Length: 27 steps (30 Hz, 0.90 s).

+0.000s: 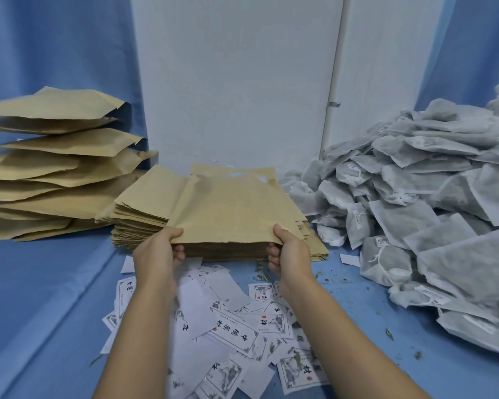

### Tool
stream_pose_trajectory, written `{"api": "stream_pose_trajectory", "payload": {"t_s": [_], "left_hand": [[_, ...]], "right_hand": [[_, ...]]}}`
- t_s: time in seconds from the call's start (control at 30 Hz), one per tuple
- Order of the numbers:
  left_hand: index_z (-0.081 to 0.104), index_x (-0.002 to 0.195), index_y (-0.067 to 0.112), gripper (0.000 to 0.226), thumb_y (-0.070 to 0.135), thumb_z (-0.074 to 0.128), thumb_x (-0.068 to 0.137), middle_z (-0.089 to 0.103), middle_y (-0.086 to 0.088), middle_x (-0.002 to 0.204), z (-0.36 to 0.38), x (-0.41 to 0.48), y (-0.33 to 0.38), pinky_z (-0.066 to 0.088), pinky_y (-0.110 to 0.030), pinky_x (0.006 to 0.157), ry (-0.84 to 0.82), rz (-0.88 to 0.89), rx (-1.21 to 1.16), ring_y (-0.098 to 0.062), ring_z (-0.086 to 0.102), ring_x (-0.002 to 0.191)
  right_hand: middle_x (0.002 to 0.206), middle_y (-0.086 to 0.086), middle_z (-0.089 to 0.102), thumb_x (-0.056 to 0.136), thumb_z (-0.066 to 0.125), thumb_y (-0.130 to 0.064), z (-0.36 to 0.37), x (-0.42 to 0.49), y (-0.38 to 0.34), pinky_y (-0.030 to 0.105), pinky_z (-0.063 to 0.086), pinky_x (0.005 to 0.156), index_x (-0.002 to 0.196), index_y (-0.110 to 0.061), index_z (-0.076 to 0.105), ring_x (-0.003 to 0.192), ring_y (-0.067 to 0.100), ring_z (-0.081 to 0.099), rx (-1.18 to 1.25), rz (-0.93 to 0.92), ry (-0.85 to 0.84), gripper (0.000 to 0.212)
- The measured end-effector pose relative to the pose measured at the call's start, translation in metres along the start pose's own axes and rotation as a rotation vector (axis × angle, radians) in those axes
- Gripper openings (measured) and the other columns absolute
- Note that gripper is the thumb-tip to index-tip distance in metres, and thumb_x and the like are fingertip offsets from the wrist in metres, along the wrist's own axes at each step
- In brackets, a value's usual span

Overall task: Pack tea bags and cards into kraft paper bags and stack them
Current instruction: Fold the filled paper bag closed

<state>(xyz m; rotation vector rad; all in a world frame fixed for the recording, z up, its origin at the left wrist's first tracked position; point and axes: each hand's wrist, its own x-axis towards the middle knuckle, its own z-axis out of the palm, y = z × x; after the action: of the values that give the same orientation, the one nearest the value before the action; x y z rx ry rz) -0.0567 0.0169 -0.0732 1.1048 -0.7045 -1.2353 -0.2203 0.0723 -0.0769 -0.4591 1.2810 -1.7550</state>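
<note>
- Left hand (159, 249) and right hand (290, 250) pinch the near corners of the top kraft bag (234, 208), lifting it off the flat stack (139, 223).
- Filled bags (49, 168) are piled at left; many cards (234, 329) and tea bags (415, 211) still wait, so much packing appears to be left.

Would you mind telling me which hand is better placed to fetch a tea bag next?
Probably the right: the right hand grips the kraft bag on the side nearest the tea bag pile, while the left hand holds its opposite corner.
</note>
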Motion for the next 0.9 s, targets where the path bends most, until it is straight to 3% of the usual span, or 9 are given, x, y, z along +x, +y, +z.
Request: {"api": "stream_pose_trajectory", "payload": {"t_s": [0.13, 0.2, 0.27, 0.33, 0.43, 0.57, 0.7, 0.8, 0.9], "left_hand": [[0.059, 0.074, 0.006, 0.011, 0.008, 0.064, 0.084, 0.057, -0.006, 0.051, 0.004, -0.002, -0.002, 0.036, -0.012, 0.034, 0.013, 0.025, -0.095, -0.007, 0.049, 0.031], [0.059, 0.075, 0.010, 0.014, 0.013, 0.061, 0.089, 0.061, -0.007, 0.058, 0.008, -0.003, -0.002, 0.038, -0.012, 0.035, 0.041, 0.048, -0.150, -0.009, 0.054, 0.034], [0.058, 0.079, 0.018, 0.015, 0.024, 0.059, 0.093, 0.064, -0.004, 0.077, 0.012, -0.005, -0.003, 0.045, -0.015, 0.041, 0.078, 0.038, -0.255, -0.011, 0.063, 0.050], [0.059, 0.089, 0.023, 0.009, 0.031, 0.062, 0.091, 0.064, -0.001, 0.097, 0.018, -0.010, -0.003, 0.054, -0.022, 0.052, 0.026, 0.008, -0.411, -0.015, 0.066, 0.078], [0.051, 0.121, 0.020, 0.038, 0.013, 0.067, 0.087, 0.063, -0.004, 0.117, 0.028, -0.017, -0.002, 0.060, -0.036, 0.067, -0.120, -0.006, -0.561, -0.025, 0.064, 0.103], [0.040, 0.137, 0.013, 0.055, -0.012, 0.049, 0.089, 0.058, -0.014, 0.128, 0.041, -0.020, -0.006, 0.058, -0.037, 0.062, -0.197, -0.065, -0.513, -0.032, 0.059, 0.112], [0.041, 0.136, 0.014, 0.059, -0.020, 0.037, 0.088, 0.057, -0.013, 0.126, 0.038, -0.011, 0.011, 0.057, -0.034, 0.062, -0.208, 0.008, -0.473, -0.031, 0.059, 0.109], [0.047, 0.120, 0.022, 0.052, -0.019, 0.039, 0.089, 0.059, -0.009, 0.120, 0.032, -0.001, 0.038, 0.056, -0.040, 0.074, -0.211, 0.090, -0.443, -0.026, 0.060, 0.107], [0.049, 0.118, 0.019, 0.043, -0.014, 0.043, 0.091, 0.061, -0.010, 0.116, 0.025, 0.015, 0.075, 0.057, -0.037, 0.072, -0.255, 0.145, -0.555, -0.024, 0.062, 0.104]], "right_hand": [[0.038, -0.007, 0.040, 0.096, 0.052, -0.021, 0.001, -0.002, 0.000, 0.015, 0.023, 0.030, 0.072, -0.015, 0.047, 0.027, 0.003, 0.032, 0.018, 0.014, -0.003, 0.026], [0.038, -0.006, 0.037, 0.097, 0.051, -0.020, 0.001, -0.003, 0.000, 0.016, 0.020, 0.030, 0.071, -0.015, 0.044, 0.028, 0.005, 0.027, 0.059, 0.027, -0.028, 0.028], [0.040, -0.005, 0.035, 0.098, 0.049, -0.019, 0.004, -0.004, 0.000, 0.016, 0.016, 0.032, 0.070, -0.015, 0.041, 0.031, 0.006, 0.023, 0.106, 0.046, -0.082, 0.029], [0.040, -0.004, 0.036, 0.098, 0.049, -0.019, 0.009, -0.006, 0.001, 0.017, 0.015, 0.035, 0.070, -0.015, 0.040, 0.032, 0.006, 0.024, 0.123, 0.059, -0.151, 0.029], [0.043, -0.001, 0.040, 0.097, 0.050, -0.019, 0.015, -0.009, 0.001, 0.016, 0.022, 0.036, 0.074, -0.011, 0.047, 0.034, 0.007, 0.030, 0.118, 0.066, -0.253, 0.025], [0.055, 0.005, 0.058, 0.095, 0.055, -0.020, 0.020, -0.015, -0.002, 0.018, 0.042, 0.040, 0.087, -0.007, 0.056, 0.042, 0.012, 0.051, 0.067, 0.090, -0.303, 0.015], [0.068, 0.011, 0.072, 0.095, 0.051, -0.002, 0.026, -0.016, -0.010, 0.022, 0.053, 0.045, 0.103, -0.003, 0.054, 0.062, 0.029, 0.071, 0.191, 0.043, -0.275, 0.008], [0.076, 0.008, 0.074, 0.095, 0.047, 0.003, 0.050, -0.015, -0.018, 0.020, 0.053, 0.044, 0.113, -0.006, 0.053, 0.069, 0.030, 0.072, 0.159, 0.016, -0.333, 0.021], [0.093, 0.011, 0.071, 0.096, 0.046, 0.000, 0.095, -0.010, -0.033, 0.018, 0.051, 0.044, 0.122, -0.009, 0.053, 0.067, 0.026, 0.072, 0.137, -0.017, -0.406, 0.029]]}}
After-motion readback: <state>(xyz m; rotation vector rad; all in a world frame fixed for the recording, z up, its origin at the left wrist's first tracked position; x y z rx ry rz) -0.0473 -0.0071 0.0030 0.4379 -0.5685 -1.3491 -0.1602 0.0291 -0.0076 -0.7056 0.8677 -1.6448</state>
